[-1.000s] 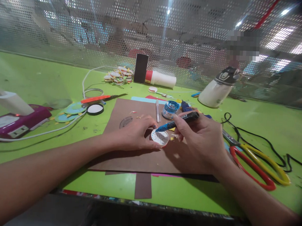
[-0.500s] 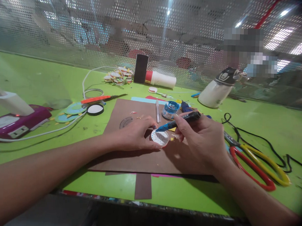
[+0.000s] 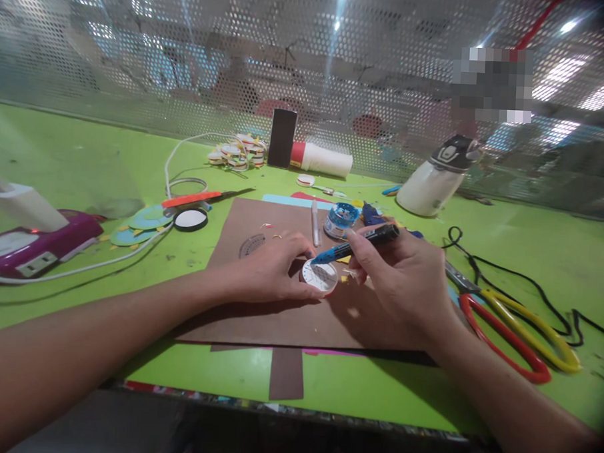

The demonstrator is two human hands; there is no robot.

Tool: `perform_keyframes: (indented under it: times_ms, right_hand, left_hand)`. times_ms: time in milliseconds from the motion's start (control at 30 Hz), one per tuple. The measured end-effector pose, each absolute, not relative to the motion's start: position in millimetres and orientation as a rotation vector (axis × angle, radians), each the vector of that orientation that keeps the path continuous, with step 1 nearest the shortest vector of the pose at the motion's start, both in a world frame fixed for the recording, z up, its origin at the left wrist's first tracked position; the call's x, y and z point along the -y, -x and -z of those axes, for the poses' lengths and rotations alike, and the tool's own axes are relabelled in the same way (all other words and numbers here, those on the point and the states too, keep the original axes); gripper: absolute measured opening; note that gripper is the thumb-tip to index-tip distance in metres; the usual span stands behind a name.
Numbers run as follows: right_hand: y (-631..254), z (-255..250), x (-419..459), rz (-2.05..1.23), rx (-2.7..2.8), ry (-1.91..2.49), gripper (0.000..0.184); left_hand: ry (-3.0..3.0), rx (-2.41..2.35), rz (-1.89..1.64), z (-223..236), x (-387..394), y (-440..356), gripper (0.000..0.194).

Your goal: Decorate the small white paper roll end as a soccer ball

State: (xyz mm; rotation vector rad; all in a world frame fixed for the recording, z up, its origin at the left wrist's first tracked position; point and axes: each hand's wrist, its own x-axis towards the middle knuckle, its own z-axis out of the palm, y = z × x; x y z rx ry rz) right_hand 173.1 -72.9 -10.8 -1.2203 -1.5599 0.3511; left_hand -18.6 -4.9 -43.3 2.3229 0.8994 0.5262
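My left hand [image 3: 275,269] grips the edge of a small round white disc [image 3: 320,277] between thumb and fingers. Blue dots and thin lines mark the disc's top, and its rim shows some red. In my right hand [image 3: 400,274] is a blue marker [image 3: 354,244] with a black rear end, its tip touching or just above the disc's upper left. Beneath both hands lies a brown board [image 3: 278,322]. Beyond the disc stand an open jar of blue paint [image 3: 341,220] and a thin whitish pen-shaped tool [image 3: 316,224]. A protractor [image 3: 252,245] rests left of them.
Large scissors [image 3: 515,329] with red and yellow handles lie at right by a black cord [image 3: 525,276]. An orange craft knife [image 3: 193,199], a round black lid [image 3: 191,219] and a purple power strip [image 3: 36,241] are at left. A phone [image 3: 282,137] and white bottle [image 3: 424,185] stand behind.
My right hand and the marker have shifted very slightly left. The disc and my left hand stay in place.
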Motion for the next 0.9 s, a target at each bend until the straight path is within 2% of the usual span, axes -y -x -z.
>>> perform_keyframes:
  times_ms: [900]
  right_hand:
    - [-176.4, 18.8, 69.1, -0.392, 1.501, 1.279, 0.025]
  left_hand:
    - [-2.331, -0.918, -0.533, 43.1, 3.9, 17.1, 0.052]
